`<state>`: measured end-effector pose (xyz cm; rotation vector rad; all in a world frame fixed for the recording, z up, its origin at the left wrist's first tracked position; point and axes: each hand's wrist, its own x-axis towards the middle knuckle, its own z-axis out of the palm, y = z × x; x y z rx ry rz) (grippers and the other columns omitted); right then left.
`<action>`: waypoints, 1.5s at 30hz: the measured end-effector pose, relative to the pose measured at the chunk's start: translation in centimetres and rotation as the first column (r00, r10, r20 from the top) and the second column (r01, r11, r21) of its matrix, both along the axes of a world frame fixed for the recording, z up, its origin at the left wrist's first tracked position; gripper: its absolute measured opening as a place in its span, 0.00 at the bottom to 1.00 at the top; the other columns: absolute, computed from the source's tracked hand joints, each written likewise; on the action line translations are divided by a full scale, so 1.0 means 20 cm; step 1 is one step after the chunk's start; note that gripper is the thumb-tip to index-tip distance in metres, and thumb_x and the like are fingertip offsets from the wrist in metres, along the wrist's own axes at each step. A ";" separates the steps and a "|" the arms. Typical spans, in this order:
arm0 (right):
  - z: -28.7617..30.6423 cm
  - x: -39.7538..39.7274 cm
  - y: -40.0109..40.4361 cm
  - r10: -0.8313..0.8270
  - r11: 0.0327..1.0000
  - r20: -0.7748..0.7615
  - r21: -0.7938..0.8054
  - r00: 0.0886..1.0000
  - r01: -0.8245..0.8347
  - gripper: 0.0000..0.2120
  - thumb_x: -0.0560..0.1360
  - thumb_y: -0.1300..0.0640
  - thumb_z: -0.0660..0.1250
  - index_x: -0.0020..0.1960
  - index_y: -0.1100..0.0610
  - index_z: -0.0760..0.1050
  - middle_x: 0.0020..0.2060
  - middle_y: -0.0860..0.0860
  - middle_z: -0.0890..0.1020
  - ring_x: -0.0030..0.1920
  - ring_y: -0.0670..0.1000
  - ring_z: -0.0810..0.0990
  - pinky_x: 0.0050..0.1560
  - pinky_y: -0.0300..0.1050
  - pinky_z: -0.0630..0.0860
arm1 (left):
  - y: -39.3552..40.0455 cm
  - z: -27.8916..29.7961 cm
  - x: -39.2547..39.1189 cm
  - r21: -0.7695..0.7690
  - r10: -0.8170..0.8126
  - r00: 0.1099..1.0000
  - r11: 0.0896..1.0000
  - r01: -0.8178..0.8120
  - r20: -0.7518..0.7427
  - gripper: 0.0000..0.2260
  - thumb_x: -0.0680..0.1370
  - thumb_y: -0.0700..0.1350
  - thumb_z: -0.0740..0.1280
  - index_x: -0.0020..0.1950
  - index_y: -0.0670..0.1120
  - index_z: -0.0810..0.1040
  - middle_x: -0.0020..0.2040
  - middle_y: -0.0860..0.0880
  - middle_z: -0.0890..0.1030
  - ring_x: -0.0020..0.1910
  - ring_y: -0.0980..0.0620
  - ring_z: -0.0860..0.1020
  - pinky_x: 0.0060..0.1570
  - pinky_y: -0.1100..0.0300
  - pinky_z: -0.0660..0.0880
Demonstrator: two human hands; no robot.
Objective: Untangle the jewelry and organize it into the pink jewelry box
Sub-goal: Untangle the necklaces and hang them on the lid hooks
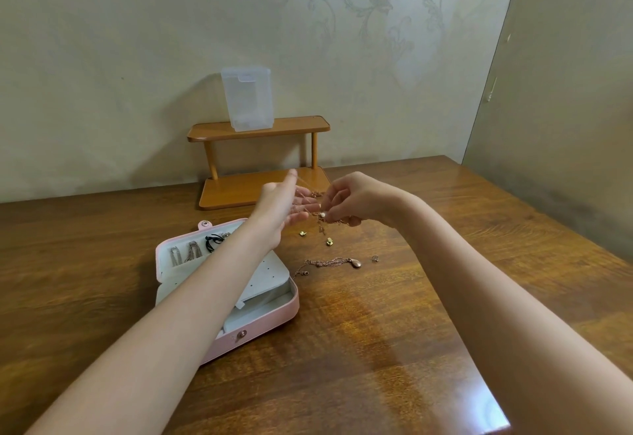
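Note:
The pink jewelry box [274, 314] lies open at the left of the table, with several chains and a black piece hanging in its lid [191, 249]. My left hand [281, 205] is raised above the table with fingers spread, and a thin rose-gold chain [313, 208] is draped over them. My right hand [346, 201] pinches the tangled part of that chain, which carries a small pearl. On the table lie a rose-gold necklace with a drop pendant [332, 262], two small gold earrings [329, 241] and a tiny charm [375, 258].
A small wooden two-tier shelf [260, 129] stands against the wall behind my hands, with a clear plastic box [248, 98] on its top tier. The wooden table's [411, 332] right edge runs diagonally at the right.

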<state>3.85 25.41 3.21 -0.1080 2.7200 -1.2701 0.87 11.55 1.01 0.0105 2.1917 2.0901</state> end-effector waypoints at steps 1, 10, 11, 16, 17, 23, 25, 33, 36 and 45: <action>0.01 0.00 0.00 0.004 1.000 0.014 -0.004 1.000 -0.004 0.06 0.73 0.69 0.67 0.48 0.61 0.76 0.37 0.53 0.78 0.35 0.48 0.74 0.33 0.37 0.72 | -0.01 -0.01 -0.01 0.045 0.018 0.999 0.999 -0.019 0.033 0.16 0.82 0.51 0.55 0.46 0.42 0.75 0.40 0.46 0.78 0.34 0.55 0.79 0.27 0.70 0.74; -0.02 -0.03 -0.01 0.000 0.975 -0.007 0.224 1.000 0.001 0.07 0.72 0.66 0.69 0.40 0.56 0.75 0.36 0.51 0.78 0.33 0.48 0.73 0.32 0.37 0.71 | -0.03 0.02 0.02 0.254 -0.152 0.972 0.962 0.104 0.178 0.17 0.82 0.53 0.55 0.53 0.40 0.73 0.46 0.41 0.80 0.40 0.49 0.82 0.33 0.63 0.80; -0.03 -0.03 0.00 -0.024 0.973 -0.061 0.227 0.998 0.037 0.07 0.72 0.65 0.69 0.38 0.55 0.75 0.34 0.50 0.78 0.32 0.47 0.73 0.31 0.36 0.71 | -0.02 0.02 0.03 0.223 -0.151 0.974 0.969 0.111 0.169 0.19 0.81 0.55 0.55 0.52 0.40 0.74 0.45 0.42 0.80 0.39 0.50 0.81 0.32 0.64 0.79; -0.07 -0.02 0.00 -0.069 0.997 -0.145 0.018 0.987 0.072 0.05 0.76 0.60 0.67 0.42 0.60 0.76 0.30 0.51 0.80 0.27 0.46 0.71 0.26 0.34 0.67 | 0.00 0.05 0.04 0.102 -0.056 0.996 0.994 0.048 0.070 0.19 0.80 0.58 0.56 0.45 0.44 0.76 0.40 0.46 0.78 0.30 0.56 0.73 0.21 0.70 0.68; -0.07 -0.01 0.01 -0.063 0.996 -0.110 -0.075 0.992 0.055 0.05 0.76 0.61 0.66 0.43 0.61 0.75 0.30 0.52 0.79 0.28 0.46 0.71 0.27 0.35 0.67 | 0.00 0.06 0.04 0.103 -0.050 0.997 0.994 0.045 0.052 0.19 0.80 0.57 0.56 0.45 0.44 0.76 0.38 0.47 0.77 0.28 0.57 0.71 0.21 0.71 0.66; -0.04 0.01 0.08 0.038 0.984 0.060 -0.173 0.998 -0.027 0.05 0.74 0.59 0.70 0.44 0.62 0.79 0.32 0.51 0.75 0.31 0.45 0.69 0.33 0.37 0.67 | -0.04 0.04 0.02 0.030 0.013 1.000 0.999 -0.012 -0.029 0.14 0.81 0.51 0.58 0.43 0.44 0.76 0.35 0.48 0.72 0.27 0.58 0.67 0.21 0.71 0.63; -0.05 0.01 0.07 -0.010 1.000 0.021 -0.006 1.000 0.010 0.08 0.72 0.56 0.72 0.44 0.62 0.81 0.32 0.51 0.74 0.32 0.46 0.68 0.32 0.37 0.65 | -0.05 0.04 0.02 0.061 0.002 1.000 0.998 -0.001 -0.009 0.12 0.81 0.48 0.59 0.43 0.43 0.76 0.35 0.48 0.73 0.29 0.57 0.68 0.22 0.71 0.65; -0.08 0.00 0.03 0.000 0.995 0.014 -0.101 1.000 0.001 0.11 0.71 0.54 0.73 0.50 0.59 0.82 0.27 0.50 0.68 0.27 0.46 0.62 0.25 0.37 0.59 | -0.05 0.08 0.05 0.154 -0.070 0.997 0.986 0.067 0.018 0.12 0.82 0.48 0.58 0.46 0.43 0.77 0.40 0.47 0.80 0.35 0.56 0.77 0.23 0.71 0.68; -0.08 -0.01 0.01 0.017 0.991 0.028 -0.130 0.999 -0.013 0.07 0.71 0.56 0.73 0.48 0.57 0.83 0.28 0.51 0.67 0.28 0.46 0.61 0.26 0.38 0.58 | -0.05 0.08 0.06 0.129 -0.119 0.992 0.985 0.113 0.033 0.16 0.82 0.53 0.57 0.46 0.44 0.77 0.43 0.46 0.82 0.38 0.54 0.80 0.20 0.70 0.66; -0.07 0.00 0.03 -0.079 0.992 -0.020 -0.102 0.997 0.077 0.13 0.77 0.54 0.65 0.43 0.61 0.82 0.22 0.47 0.66 0.23 0.45 0.61 0.23 0.36 0.59 | -0.05 0.08 0.07 -0.033 -0.183 0.983 0.982 0.184 0.012 0.20 0.77 0.62 0.60 0.49 0.46 0.78 0.46 0.47 0.84 0.42 0.54 0.81 0.25 0.68 0.68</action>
